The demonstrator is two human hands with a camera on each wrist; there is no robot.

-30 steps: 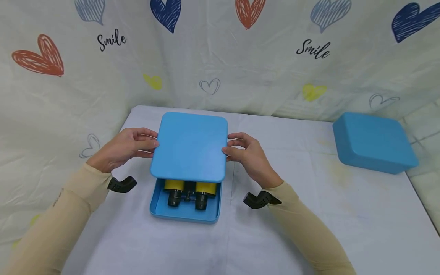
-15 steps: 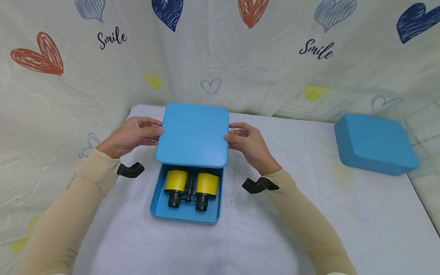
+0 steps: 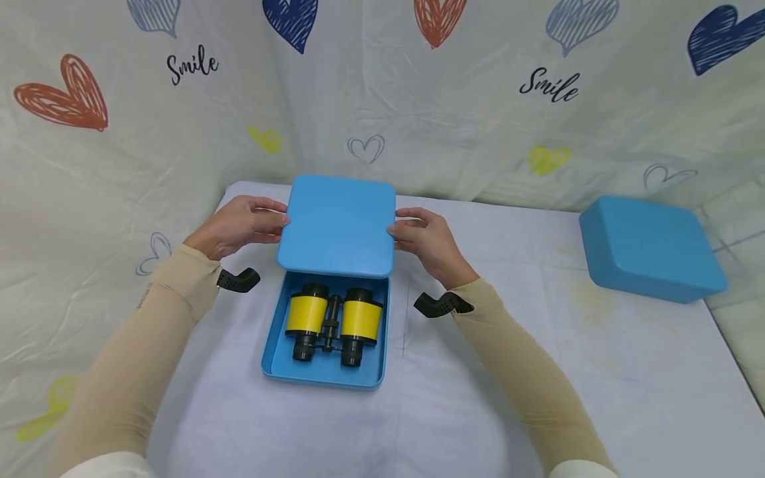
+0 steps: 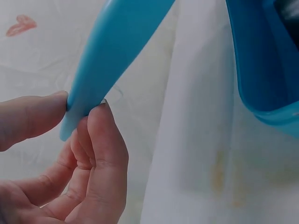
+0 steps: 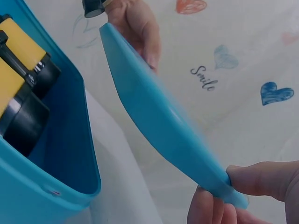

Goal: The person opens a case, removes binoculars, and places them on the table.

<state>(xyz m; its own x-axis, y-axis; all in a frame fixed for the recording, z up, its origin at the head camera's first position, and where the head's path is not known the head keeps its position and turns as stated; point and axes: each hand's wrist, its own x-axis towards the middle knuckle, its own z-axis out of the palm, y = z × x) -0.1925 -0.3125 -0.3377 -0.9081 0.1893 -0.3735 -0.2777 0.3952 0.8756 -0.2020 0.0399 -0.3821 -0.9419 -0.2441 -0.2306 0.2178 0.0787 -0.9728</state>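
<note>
A flat blue lid point(image 3: 337, 226) is held up behind and above a blue box point(image 3: 277, 358), overlapping its far edge in the head view. My left hand point(image 3: 242, 224) pinches the lid's left edge, thumb on top and fingers below, as the left wrist view shows. At the opposite edge my right hand point(image 3: 430, 240) pinches the lid the same way. Inside the box lie yellow and black binoculars point(image 3: 307, 315), eyepieces toward me. Both wrist views show the lid apart from the box rim point(image 5: 88, 135).
A second blue box or case point(image 3: 651, 247), closed on the visible sides, stands at the right of the white-covered table point(image 3: 508, 372). Behind the table hangs a pale curtain point(image 3: 454, 119) printed with hearts. Tiled wall point(image 3: 744, 245) shows at the far right.
Both hands have moved the lid away from me, toward the back of the table. The binoculars, mostly covered a second ago, now show in full; the box has stayed put.
</note>
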